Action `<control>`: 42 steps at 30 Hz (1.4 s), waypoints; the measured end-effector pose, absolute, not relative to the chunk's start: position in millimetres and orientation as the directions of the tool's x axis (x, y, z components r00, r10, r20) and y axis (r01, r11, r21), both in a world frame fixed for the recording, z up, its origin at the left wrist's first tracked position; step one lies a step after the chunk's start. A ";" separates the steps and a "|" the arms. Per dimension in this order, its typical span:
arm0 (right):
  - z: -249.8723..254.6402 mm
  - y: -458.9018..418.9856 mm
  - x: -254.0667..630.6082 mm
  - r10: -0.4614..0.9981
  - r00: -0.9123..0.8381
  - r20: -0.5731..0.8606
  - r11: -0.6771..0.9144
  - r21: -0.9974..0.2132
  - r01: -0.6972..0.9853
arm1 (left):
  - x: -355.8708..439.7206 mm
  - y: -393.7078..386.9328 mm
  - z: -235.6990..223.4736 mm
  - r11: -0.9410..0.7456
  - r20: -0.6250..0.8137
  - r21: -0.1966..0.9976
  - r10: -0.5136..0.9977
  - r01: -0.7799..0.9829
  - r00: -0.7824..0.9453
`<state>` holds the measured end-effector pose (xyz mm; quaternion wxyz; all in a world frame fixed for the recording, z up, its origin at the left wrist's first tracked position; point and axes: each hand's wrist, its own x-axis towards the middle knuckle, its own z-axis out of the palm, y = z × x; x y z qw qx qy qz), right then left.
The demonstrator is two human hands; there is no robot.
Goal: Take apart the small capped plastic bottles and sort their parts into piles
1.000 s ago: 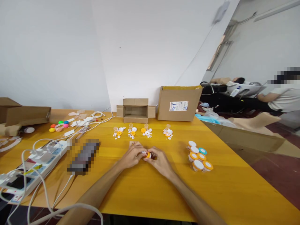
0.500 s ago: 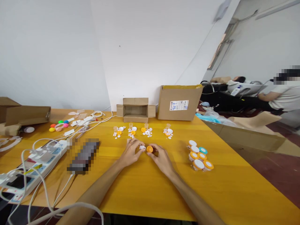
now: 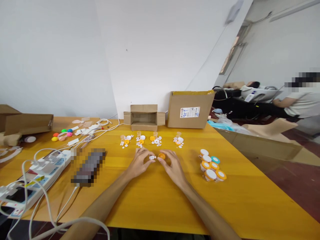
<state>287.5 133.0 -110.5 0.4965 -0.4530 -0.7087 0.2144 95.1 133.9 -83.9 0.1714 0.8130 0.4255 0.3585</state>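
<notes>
Pinched between the thumb and fingers of my left hand (image 3: 140,162) is a small white piece with dark spots (image 3: 152,157). My right hand (image 3: 174,167) grips a round orange cap (image 3: 162,156) by its right side, thumb in front and fingers behind. A narrow gap separates the two pieces. Beyond my hands lie four groups of small parts, including a white disc (image 3: 142,137), an orange disc (image 3: 127,142), spotted white pieces (image 3: 137,144) and a clear cup (image 3: 139,133).
Several lidded clear containers (image 3: 210,174) stand together at right. An open small carton (image 3: 144,125) and a large labelled box (image 3: 190,110) rest by the wall. At left are a power strip (image 3: 50,173), cables, a pixelated dark device (image 3: 90,166) and coloured balls (image 3: 69,134). A person (image 3: 302,103) sits beyond the table.
My right hand has shifted slightly away and to the right, and the orange cap has tilted. The spotted piece has turned a little in my left hand.
</notes>
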 end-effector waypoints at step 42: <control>-104.2 122.0 279.5 0.838 -0.286 0.464 0.543 -0.759 0.359 | 100.3 130.4 -73.5 -0.498 0.364 0.825 0.829 0.266 0.424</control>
